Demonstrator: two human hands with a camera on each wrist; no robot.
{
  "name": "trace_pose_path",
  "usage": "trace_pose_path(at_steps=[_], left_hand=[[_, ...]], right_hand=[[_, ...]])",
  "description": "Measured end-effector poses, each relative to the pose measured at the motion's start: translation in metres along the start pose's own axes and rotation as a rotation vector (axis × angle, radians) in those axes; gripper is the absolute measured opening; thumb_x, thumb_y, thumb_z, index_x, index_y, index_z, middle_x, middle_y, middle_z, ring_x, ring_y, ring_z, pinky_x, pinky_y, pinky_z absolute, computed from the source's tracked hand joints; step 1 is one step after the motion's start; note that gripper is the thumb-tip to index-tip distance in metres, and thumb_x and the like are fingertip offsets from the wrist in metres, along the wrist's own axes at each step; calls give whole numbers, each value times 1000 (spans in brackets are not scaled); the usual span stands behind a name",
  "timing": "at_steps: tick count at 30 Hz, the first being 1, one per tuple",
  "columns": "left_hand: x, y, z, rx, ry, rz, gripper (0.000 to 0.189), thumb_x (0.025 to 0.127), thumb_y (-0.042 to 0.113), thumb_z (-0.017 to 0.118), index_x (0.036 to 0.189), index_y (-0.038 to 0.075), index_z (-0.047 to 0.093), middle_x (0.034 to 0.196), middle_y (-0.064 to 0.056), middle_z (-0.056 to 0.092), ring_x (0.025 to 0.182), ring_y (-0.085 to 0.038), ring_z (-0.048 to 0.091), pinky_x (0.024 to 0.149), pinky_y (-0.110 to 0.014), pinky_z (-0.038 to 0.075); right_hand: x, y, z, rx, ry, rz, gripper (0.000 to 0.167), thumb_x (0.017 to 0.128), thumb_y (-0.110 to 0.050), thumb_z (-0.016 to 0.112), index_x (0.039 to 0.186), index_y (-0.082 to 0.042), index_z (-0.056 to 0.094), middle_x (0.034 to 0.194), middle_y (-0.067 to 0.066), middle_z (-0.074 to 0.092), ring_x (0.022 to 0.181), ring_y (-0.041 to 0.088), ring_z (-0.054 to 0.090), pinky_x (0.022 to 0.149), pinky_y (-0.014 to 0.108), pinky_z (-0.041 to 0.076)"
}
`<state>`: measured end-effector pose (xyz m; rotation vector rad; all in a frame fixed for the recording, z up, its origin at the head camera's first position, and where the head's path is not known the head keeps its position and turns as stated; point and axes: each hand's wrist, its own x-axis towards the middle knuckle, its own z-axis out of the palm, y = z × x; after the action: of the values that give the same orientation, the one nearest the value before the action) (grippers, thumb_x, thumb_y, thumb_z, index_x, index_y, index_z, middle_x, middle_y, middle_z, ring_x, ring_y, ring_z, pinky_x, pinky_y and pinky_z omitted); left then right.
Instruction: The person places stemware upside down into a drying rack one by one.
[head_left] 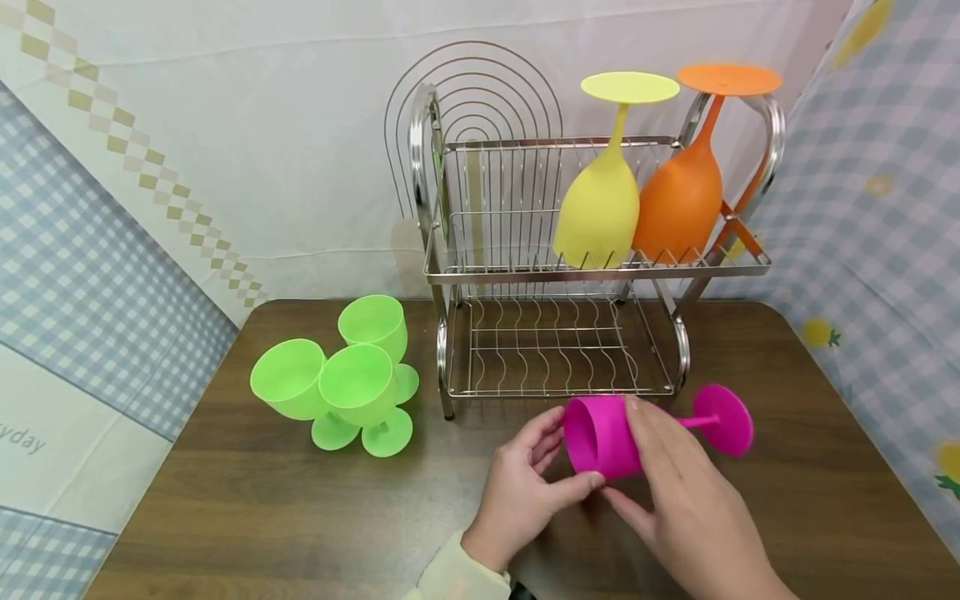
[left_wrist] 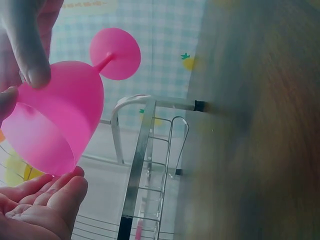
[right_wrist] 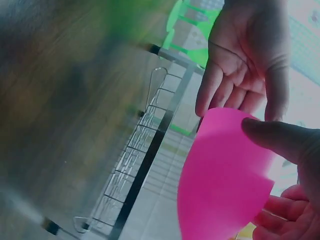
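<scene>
A magenta goblet (head_left: 606, 435) lies tilted sideways above the table, its mouth to the left and its round foot to the right. My right hand (head_left: 693, 492) grips the bowl from the right, thumb below and fingers over the top. At the mouth, my left hand (head_left: 521, 487) holds the rim between thumb and fingertips. The left wrist view shows the left fingertips (left_wrist: 72, 182) touching the rim of the goblet (left_wrist: 82, 95). In the right wrist view, the bowl (right_wrist: 220, 175) hides part of both hands, and its stem is out of frame.
Behind the hands stands a two-tier metal dish rack (head_left: 555, 392). Its upper tier carries an upside-down yellow goblet (head_left: 597, 208) and an upside-down orange goblet (head_left: 681, 200). Three green goblets (head_left: 360, 387) stand close together on the wooden table (head_left: 300, 525) at left.
</scene>
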<state>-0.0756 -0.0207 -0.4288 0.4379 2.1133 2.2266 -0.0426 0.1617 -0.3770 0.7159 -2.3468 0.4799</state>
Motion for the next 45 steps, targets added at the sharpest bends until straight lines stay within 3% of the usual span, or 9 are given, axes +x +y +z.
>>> trace_pose_path(at_steps=[5, 13, 17, 20, 25, 31, 34, 41, 45], left_hand=[[1, -1, -3, -10, 15, -4, 72, 80, 15, 87, 141, 1, 52, 140, -9, 58, 125, -23, 59, 104, -32, 47], [2, 1, -6, -23, 27, -24, 74, 78, 15, 87, 142, 3, 52, 141, -7, 58, 126, -22, 59, 103, -28, 47], [2, 2, -5, -30, 29, -22, 75, 78, 14, 87, 143, 3, 52, 141, -6, 58, 126, -21, 59, 103, -27, 47], [2, 3, -4, -34, 27, -19, 74, 78, 14, 87, 143, 3, 52, 141, -6, 58, 126, -21, 59, 103, -27, 47], [2, 4, -4, -44, 27, -12, 73, 78, 13, 87, 142, 3, 53, 140, -7, 58, 125, -22, 59, 104, -28, 47], [3, 3, -5, -40, 28, -13, 72, 79, 12, 87, 142, 2, 53, 141, -9, 58, 126, -24, 59, 105, -32, 47], [3, 3, -5, -41, 28, -20, 73, 78, 12, 87, 142, 2, 52, 141, -9, 58, 126, -24, 59, 105, -32, 46], [2, 5, -4, -59, 27, -42, 75, 77, 12, 88, 143, 4, 52, 141, -5, 58, 126, -20, 59, 104, -29, 46], [2, 6, -3, -68, 23, -44, 75, 77, 12, 88, 143, 4, 52, 141, -5, 58, 126, -20, 59, 104, -29, 47]], right_hand=[[-7, 1, -1, 45, 41, 93, 84, 99, -65, 42, 145, 6, 47, 134, 24, 58, 120, 39, 55, 119, 18, 21], [-25, 5, -1, 217, 117, 335, 93, 86, -67, 62, 151, -4, 43, 138, 17, 59, 136, -1, 43, 110, 10, 31], [-30, 6, 1, 287, 152, 438, 93, 72, -29, 92, 151, -10, 46, 138, 14, 60, 133, -2, 47, 105, 7, 35], [-32, 3, 3, 349, 167, 562, 105, 57, 7, 94, 150, -11, 48, 137, 12, 62, 130, -2, 50, 102, 8, 38], [-35, 0, 6, 487, 188, 774, 92, 65, 15, 87, 147, -9, 50, 136, 5, 63, 126, 0, 55, 101, 13, 43], [-44, 11, 13, 896, 216, 870, 78, 77, 20, 75, 146, 6, 42, 135, -2, 63, 124, 5, 58, 101, 17, 45], [-51, 19, 19, 1108, 224, 870, 67, 86, 20, 65, 146, 8, 39, 136, -2, 61, 124, 7, 59, 100, 22, 47], [-56, 36, 32, 1674, 234, 739, 43, 106, 7, 33, 143, -7, 50, 143, 7, 56, 134, 17, 51, 107, 30, 42], [-49, 41, 38, 2029, 217, 649, 45, 110, -5, 19, 146, -3, 47, 148, 13, 51, 139, 21, 46, 115, 33, 36]])
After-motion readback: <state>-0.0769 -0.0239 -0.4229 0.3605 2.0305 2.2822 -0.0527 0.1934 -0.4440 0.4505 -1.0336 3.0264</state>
